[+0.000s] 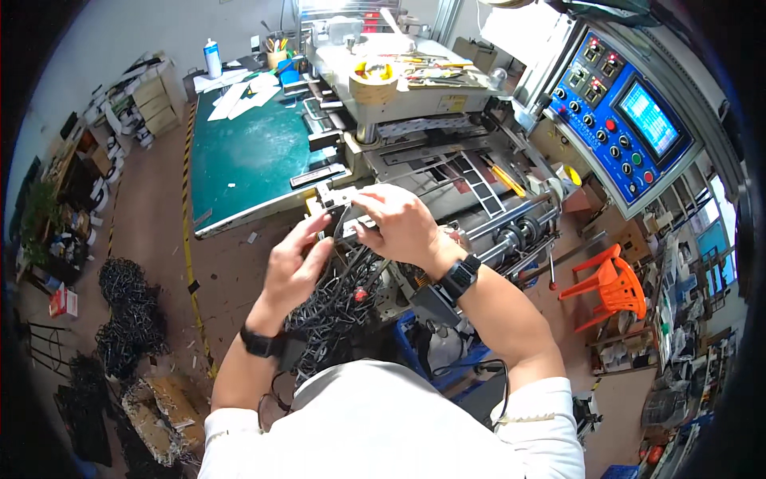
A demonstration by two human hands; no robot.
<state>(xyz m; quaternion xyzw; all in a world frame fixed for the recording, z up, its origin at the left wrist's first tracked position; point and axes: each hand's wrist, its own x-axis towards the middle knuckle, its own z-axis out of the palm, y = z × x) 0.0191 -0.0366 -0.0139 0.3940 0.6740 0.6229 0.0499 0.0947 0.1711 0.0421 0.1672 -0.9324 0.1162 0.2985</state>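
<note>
My left hand and my right hand are raised together in front of a printing or die-cutting machine. Both hands pinch a small flat strip of cut sheet material between thumb and fingers. The right hand's fingers curl over its top, and the left hand's fingertips touch its left end. Below the hands hangs a tangled bundle of dark cut-out waste strips. Each wrist wears a black watch or band.
A green-topped work table with white sheets lies to the left. A blue control panel with knobs and a screen stands at the right. An orange plastic chair is lower right. Piles of dark scrap lie on the floor at left.
</note>
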